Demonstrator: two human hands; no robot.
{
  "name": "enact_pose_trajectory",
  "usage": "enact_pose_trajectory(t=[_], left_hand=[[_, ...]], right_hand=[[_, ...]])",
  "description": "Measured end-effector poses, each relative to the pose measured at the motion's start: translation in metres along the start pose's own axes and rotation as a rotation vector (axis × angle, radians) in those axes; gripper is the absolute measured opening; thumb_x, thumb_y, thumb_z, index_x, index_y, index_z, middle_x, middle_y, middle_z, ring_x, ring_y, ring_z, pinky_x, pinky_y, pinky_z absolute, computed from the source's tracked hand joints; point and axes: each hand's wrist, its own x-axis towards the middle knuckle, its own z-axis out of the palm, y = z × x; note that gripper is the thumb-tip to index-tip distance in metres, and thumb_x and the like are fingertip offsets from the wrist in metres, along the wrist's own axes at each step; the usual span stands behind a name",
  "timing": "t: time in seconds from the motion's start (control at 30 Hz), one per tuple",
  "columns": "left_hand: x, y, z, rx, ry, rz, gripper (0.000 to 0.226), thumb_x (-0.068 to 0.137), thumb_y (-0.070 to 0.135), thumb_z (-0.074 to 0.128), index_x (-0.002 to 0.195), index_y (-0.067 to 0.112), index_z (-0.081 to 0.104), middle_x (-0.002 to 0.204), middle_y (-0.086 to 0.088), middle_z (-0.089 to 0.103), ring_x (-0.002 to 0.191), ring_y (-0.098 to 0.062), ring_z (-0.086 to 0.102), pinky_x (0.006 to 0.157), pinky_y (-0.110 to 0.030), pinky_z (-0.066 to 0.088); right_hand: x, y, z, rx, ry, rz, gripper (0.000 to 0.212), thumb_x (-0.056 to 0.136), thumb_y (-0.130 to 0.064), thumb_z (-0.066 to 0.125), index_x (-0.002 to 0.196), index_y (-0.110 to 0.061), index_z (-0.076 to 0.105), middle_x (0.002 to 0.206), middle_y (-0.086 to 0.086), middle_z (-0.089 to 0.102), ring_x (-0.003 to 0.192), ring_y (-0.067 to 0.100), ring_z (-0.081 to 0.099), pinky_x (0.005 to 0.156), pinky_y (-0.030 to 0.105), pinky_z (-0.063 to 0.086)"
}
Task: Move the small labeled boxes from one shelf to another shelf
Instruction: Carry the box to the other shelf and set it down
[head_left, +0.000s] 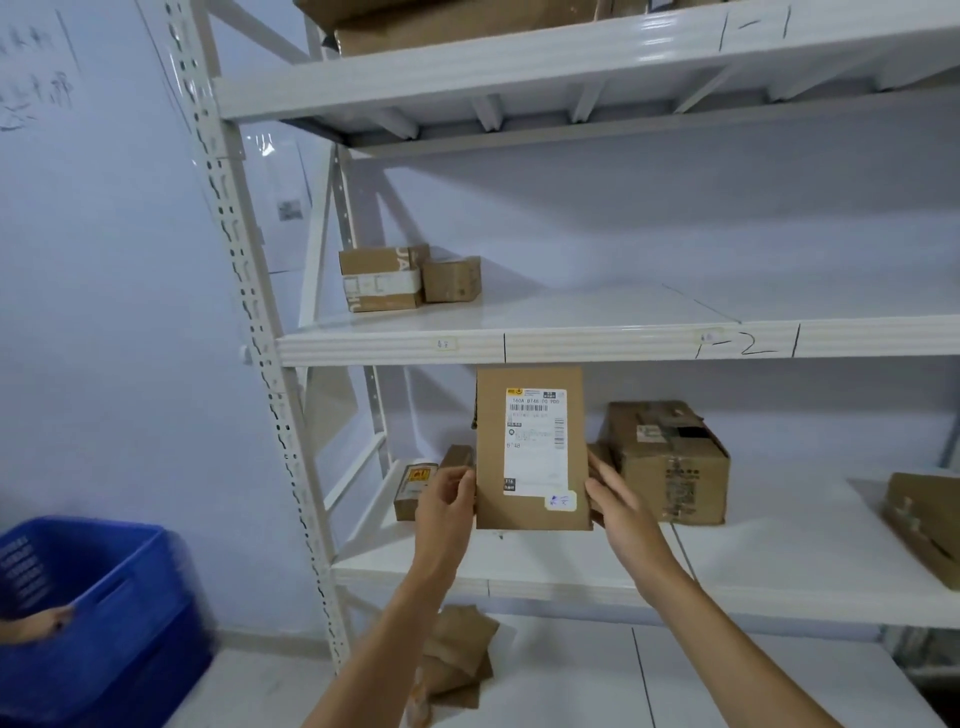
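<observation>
I hold a flat brown labeled box (491, 452) upright in front of the lower shelf (779, 587), its white shipping label facing me. My left hand (448, 501) grips its lower left edge and my right hand (618, 506) grips its lower right edge. The box top reaches just under the front lip of the middle shelf (613, 340). Two small boxes, a taped box (382, 278) and a plain box (452, 279), stand at the back left of the middle shelf. A small box with a yellow sticker (413, 491) sits on the lower shelf behind my left hand.
A larger worn carton (670, 460) stands on the lower shelf to the right, and another carton (924, 525) lies at the far right. Brown padded envelopes (457, 654) lie on the bottom shelf. A blue crate (93, 618) stands at the left, with another person's hand (36, 623) on it.
</observation>
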Motion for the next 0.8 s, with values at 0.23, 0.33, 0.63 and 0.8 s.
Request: enact_pose_trajectory(t=[0.23,0.33,0.63,0.8], left_hand=[[0.005,0.01,-0.004,0.016,0.07,0.076,0.02,0.1,0.022,0.06,0.096,0.014,0.078,0.087,0.004,0.074,0.079,-0.014,0.066,0.063,-0.017,0.05],[0.005,0.024,-0.004,0.003,0.135,0.129,0.017,0.099,0.022,0.062,0.095,0.015,0.077,0.088,0.003,0.075,0.078,-0.013,0.068,0.061,-0.017,0.05],[0.048,0.107,-0.006,-0.031,0.225,0.311,0.017,0.097,0.027,0.065,0.083,0.022,0.072,0.082,0.006,0.076,0.083,-0.012,0.073,0.075,-0.026,0.059],[0.082,0.155,-0.01,-0.032,0.228,0.361,0.018,0.101,0.024,0.056,0.1,0.015,0.071,0.087,0.009,0.072,0.08,-0.003,0.065,0.068,-0.014,0.048]], right_hand=[[-0.004,-0.013,0.007,-0.08,0.151,-0.119,0.036,0.106,-0.028,0.049,0.138,-0.041,0.057,0.115,-0.031,0.063,0.111,-0.008,0.059,0.077,0.009,0.048],[-0.005,-0.025,0.014,-0.097,0.225,-0.185,0.03,0.106,-0.037,0.044,0.129,-0.043,0.064,0.111,-0.026,0.071,0.106,-0.008,0.064,0.074,0.008,0.049],[0.025,-0.098,0.03,-0.216,0.258,-0.377,0.036,0.107,-0.051,0.028,0.129,-0.033,0.051,0.105,-0.026,0.064,0.093,-0.017,0.061,0.074,0.007,0.047],[0.072,-0.132,0.049,-0.197,0.249,-0.413,0.044,0.099,-0.062,0.033,0.12,-0.025,0.044,0.107,-0.01,0.066,0.099,0.017,0.065,0.081,0.039,0.053]])
